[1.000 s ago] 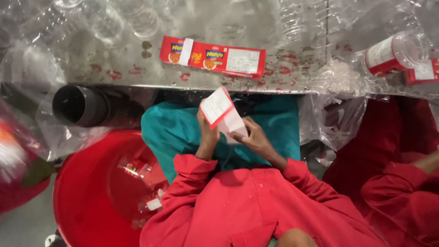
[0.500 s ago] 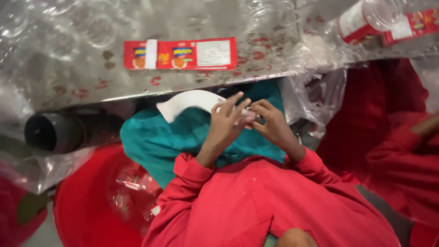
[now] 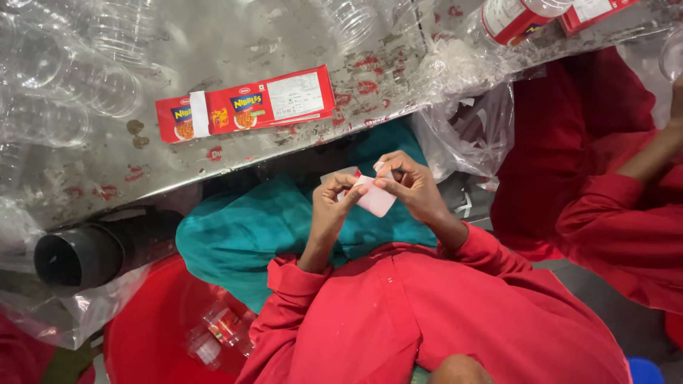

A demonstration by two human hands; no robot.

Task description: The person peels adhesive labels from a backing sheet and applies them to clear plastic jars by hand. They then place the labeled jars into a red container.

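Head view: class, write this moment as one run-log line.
left hand: pinching label | right hand: pinching label | label: white, held over teal cloth | label strip: flat on table

Scuffed metal table (image 3: pixel 213 43), (shiny) plastic sheeting (image 3: pixel 462 128)

Glossy paper label (image 3: pixel 373 197); scuffed metal table (image 3: pixel 213 50).
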